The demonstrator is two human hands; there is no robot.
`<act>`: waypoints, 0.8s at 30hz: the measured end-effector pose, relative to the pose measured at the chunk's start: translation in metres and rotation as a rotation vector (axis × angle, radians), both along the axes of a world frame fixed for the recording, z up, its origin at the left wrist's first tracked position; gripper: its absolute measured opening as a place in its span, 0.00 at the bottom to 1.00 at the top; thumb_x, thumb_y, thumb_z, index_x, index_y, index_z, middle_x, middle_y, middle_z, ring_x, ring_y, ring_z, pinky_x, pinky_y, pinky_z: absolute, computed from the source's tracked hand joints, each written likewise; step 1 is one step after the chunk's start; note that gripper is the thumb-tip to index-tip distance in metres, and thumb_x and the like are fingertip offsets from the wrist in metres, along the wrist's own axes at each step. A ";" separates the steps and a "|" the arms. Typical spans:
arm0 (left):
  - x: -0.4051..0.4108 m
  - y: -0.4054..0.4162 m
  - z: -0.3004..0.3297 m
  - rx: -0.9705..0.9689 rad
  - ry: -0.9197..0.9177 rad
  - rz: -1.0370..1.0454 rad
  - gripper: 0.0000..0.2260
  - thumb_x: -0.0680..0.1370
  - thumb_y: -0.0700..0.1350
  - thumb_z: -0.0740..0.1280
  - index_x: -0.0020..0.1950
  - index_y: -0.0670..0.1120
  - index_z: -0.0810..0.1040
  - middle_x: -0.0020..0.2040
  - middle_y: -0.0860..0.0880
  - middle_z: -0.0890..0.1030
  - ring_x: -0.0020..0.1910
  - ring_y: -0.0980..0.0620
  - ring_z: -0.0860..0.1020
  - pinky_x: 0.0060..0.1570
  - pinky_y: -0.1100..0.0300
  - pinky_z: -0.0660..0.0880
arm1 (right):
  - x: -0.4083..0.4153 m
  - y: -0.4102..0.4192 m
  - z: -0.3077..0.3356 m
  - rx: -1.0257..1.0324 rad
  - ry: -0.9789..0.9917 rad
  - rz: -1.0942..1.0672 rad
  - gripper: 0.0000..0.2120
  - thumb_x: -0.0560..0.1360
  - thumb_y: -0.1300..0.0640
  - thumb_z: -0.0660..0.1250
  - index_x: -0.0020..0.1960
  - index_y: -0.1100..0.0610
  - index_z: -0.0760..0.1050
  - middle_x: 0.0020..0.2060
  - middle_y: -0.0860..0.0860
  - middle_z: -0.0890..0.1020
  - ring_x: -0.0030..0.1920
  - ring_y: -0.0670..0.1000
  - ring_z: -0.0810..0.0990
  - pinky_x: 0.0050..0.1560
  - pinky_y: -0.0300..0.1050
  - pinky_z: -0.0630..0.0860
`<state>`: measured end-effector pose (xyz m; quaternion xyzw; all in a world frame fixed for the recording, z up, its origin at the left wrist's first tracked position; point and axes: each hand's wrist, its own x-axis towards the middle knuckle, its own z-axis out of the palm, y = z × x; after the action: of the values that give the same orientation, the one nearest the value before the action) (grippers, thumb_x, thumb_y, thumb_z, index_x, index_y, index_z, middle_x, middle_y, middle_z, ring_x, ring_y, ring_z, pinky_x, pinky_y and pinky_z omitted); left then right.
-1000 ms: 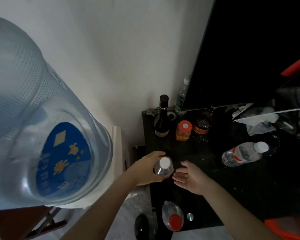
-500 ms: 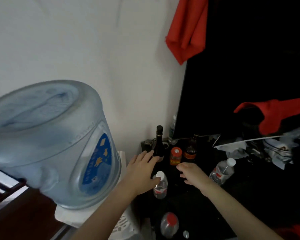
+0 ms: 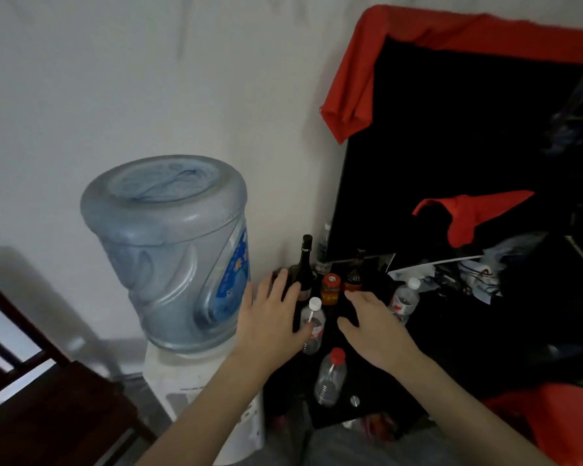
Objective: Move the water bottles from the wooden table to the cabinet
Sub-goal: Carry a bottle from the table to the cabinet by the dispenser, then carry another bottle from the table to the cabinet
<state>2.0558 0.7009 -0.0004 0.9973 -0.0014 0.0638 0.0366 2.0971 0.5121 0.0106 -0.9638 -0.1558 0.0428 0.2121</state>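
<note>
Between both spread, empty hands stands a water bottle, seemingly untouched.

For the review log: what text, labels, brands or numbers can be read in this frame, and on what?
Nothing is legible.
Big water jug: blue label, yellow marks, blurred.
White-capped bottle between the hands: red-and-white label, unreadable.
Bottle on the right: red-and-white label, unreadable.
Orange-lidded jar: label blurred.
Water dispenser: small print, too small.
</note>
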 end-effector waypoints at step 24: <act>-0.268 0.003 0.020 -0.044 0.043 0.688 0.31 0.82 0.65 0.52 0.82 0.53 0.55 0.85 0.48 0.46 0.83 0.45 0.45 0.80 0.42 0.45 | -0.158 0.072 0.016 -0.167 -0.098 0.690 0.28 0.79 0.47 0.59 0.76 0.55 0.60 0.73 0.54 0.65 0.70 0.58 0.67 0.67 0.52 0.69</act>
<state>1.7875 0.7043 0.0198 0.9394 0.3372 0.0512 0.0343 1.9393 0.5842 0.0271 -0.8692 -0.4782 0.0783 0.0982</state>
